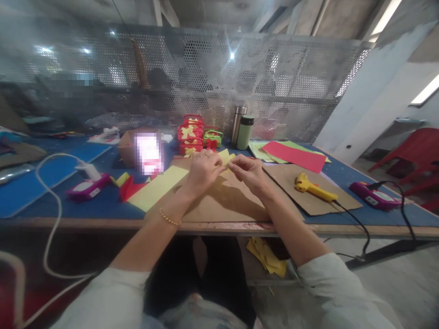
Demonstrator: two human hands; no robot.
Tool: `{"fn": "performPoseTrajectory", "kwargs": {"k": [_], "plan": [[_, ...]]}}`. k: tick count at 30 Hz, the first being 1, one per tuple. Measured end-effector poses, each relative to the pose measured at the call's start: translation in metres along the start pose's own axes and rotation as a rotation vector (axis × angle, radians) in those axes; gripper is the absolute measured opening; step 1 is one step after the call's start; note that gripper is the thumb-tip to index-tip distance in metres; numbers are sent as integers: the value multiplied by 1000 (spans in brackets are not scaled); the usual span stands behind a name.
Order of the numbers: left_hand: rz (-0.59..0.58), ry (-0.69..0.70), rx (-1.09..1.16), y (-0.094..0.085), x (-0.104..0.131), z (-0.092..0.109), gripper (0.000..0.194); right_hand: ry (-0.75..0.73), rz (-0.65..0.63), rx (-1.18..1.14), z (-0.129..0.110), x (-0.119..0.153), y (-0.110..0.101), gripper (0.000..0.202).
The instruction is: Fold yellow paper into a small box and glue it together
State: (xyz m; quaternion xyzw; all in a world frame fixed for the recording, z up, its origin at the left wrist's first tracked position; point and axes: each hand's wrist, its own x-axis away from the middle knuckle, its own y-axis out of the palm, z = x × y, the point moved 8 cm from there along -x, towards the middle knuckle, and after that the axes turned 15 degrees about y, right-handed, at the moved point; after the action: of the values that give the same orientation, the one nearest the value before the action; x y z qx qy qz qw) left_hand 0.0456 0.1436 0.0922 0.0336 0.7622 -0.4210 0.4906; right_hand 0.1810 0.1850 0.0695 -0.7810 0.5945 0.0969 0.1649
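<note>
Between my hands is a small piece of yellow paper (224,155), pinched above a brown cardboard sheet (233,201). My left hand (205,170) closes on its left side, with the palm turned down and a beaded bracelet at the wrist. From the right, my right hand (249,172) grips its edge between thumb and forefinger. The fingers cover much of the paper, so its full shape is hidden. Just beyond my hands stand several small red boxes (190,133) with yellow bows and a green box (213,137) with a red bow.
A yellow glue gun (313,187) lies on cardboard at right, near a purple power strip (375,195). Red card (295,154) and a green bottle (245,132) are behind. At left are pale yellow paper (156,185), a lit phone (149,153) and another purple power strip (88,186).
</note>
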Motion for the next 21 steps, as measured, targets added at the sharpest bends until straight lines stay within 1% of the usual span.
{"fn": "performPoseTrajectory", "kwargs": {"k": [4,7,10,14,18,21], "plan": [[6,-2,0,3,1,-4,16,-48,22,65,-5,1,-4,45],[7,28,-32,4,1,-2,17,-7,34,67,-1,1,-5,47],[-4,87,-89,5,0,3,21,49,66,53,5,0,-7,45],[-23,154,-126,5,-2,11,24,60,99,57,8,-3,-9,38],[-27,164,-94,5,-3,15,20,53,129,64,9,-5,-11,35],[-19,146,-112,4,-2,14,16,95,137,-1,12,-6,-11,38]]}}
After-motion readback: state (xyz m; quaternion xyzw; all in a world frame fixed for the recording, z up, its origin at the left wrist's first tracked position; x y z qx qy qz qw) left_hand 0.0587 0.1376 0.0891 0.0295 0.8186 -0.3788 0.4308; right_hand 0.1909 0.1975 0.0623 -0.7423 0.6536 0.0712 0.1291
